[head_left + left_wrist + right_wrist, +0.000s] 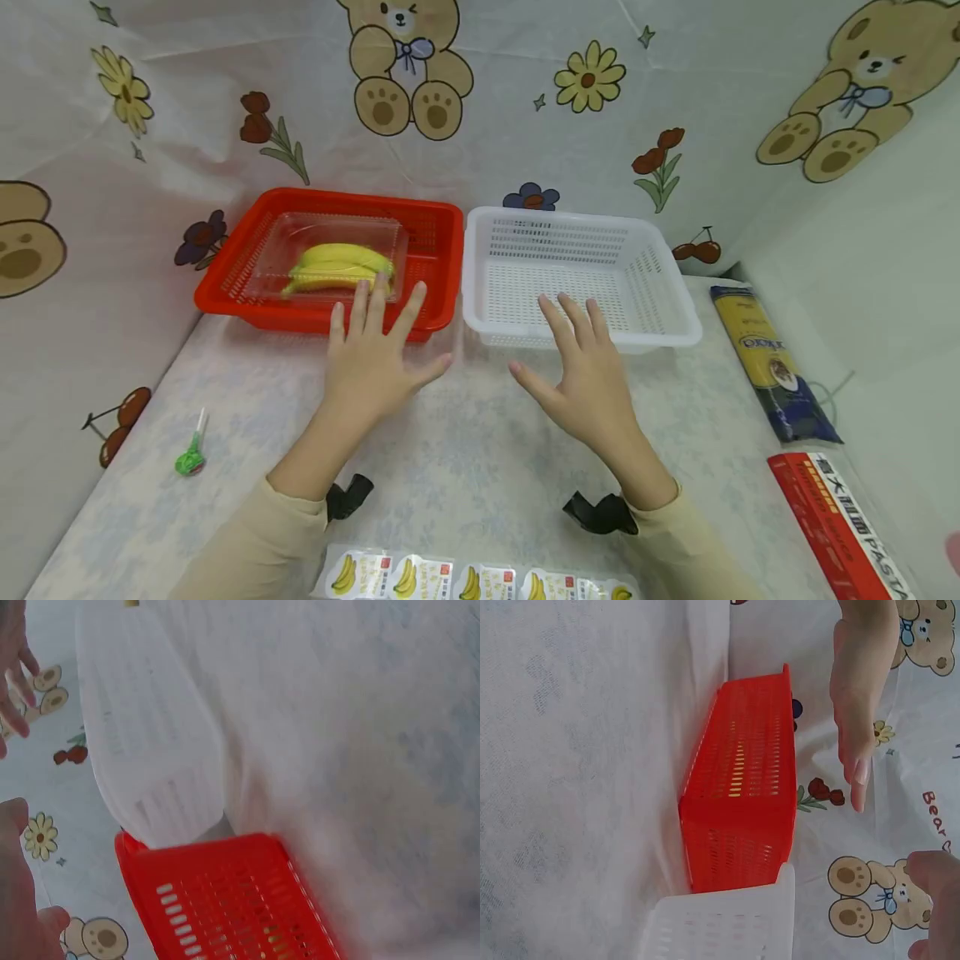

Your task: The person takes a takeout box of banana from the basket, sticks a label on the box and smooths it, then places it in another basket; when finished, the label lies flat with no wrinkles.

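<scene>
My left hand (pixel 369 362) is held over the table with fingers spread, its fingertips overlapping the front rim of the red basket (pixel 247 310) in the head view. Inside that basket lies a clear plastic box (pixel 273 258) with yellow bananas (pixel 337 265) in it. To the right, my right hand (pixel 588 375) hovers in front of the white basket (pixel 581 333), fingers apart, fingertips overlapping its front wall. Both hands hold nothing. In the left wrist view, the white basket (pixel 150 712) and red basket (pixel 217 892) stand side by side.
A green-wrapped lollipop (pixel 191 457) lies at the left. Along the right edge are a yellow and blue pasta bag (pixel 772 362) and a red pasta box (pixel 836 525). A strip of banana stickers (pixel 480 577) lies at the front. Behind the baskets hangs a bear-patterned cloth (pixel 487 150).
</scene>
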{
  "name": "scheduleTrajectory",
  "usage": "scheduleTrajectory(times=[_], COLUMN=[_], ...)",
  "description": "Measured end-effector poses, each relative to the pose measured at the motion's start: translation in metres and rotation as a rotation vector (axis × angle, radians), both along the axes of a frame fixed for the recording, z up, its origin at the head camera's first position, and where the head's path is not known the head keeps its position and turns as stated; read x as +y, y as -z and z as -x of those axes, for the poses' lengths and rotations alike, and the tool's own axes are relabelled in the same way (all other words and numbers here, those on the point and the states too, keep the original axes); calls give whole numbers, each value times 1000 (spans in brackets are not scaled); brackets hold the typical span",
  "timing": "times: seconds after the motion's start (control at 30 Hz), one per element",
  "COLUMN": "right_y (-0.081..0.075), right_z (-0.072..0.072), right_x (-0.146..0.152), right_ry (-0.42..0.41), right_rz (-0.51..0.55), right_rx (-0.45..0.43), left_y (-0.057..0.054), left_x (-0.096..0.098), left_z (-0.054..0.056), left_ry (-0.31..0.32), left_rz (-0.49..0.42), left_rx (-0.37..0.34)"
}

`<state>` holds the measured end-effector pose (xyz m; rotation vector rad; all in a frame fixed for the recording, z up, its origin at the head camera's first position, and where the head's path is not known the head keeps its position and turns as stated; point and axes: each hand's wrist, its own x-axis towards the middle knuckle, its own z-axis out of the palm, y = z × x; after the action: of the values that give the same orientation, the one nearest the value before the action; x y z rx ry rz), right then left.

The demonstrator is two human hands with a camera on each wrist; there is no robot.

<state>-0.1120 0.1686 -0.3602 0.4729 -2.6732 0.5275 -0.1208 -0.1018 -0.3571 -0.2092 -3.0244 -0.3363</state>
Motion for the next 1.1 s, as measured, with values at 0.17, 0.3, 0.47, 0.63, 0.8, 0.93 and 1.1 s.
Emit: scheduleTrajectory(times=[0.17,0.3,0.47,0.63,0.8,0.93,1.1], right_y=[-4,-6,-11,-18,-18,-11,-2], right_z=[13,27,46,64,85,105,126], right_x=[-14,-29,-55,-87,-122,-148,-177], right_ry=[-108,-191,-255,-303,-323,-302,-244], right_rz=[96,167,246,287,290,280,259], right_rx=[-31,-69,-166,-247,-318,-377,-456], left_y=[-8,-7,2,8,11,14,16], left_x=[-38,-73,-112,-140,-155,-159,-157], left_z=[8,18,29,36,38,37,40], left_ry=[-78,-144,-220,-294,-366,-399,-427], left_rz=[-51,-86,-93,-130,-224,-263,-262], left_rx=[-42,-63,-84,-87,-129,-181,-201])
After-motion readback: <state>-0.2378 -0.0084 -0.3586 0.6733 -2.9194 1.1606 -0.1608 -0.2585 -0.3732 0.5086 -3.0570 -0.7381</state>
